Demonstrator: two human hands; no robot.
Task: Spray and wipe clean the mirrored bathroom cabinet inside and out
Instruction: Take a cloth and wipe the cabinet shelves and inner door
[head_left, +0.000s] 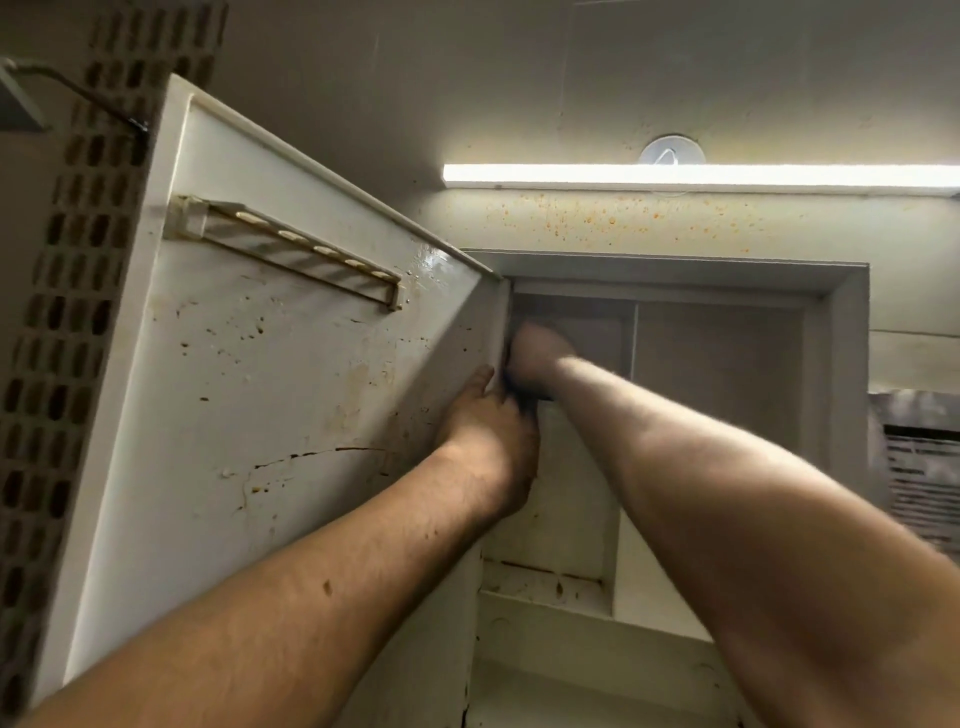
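Wall cabinet (841, 332): ahead, overhead. Its cabinet door (291, 395) is swung open leftward, stained, and carries a slotted rack (291, 249).
Left hand (488, 441): thumb on the door's inner face, fingers curled round the hinge edge.
Right hand (535, 351): blurred, fisted on a dark cloth (522, 389) inside the upper-left compartment.
Strip light (675, 176) above; vent (922, 483) at right.

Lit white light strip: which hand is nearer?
Right. Right hand, inside the grubby white cabinet, is below the lit white light strip; left hand lower, by the door hinge.
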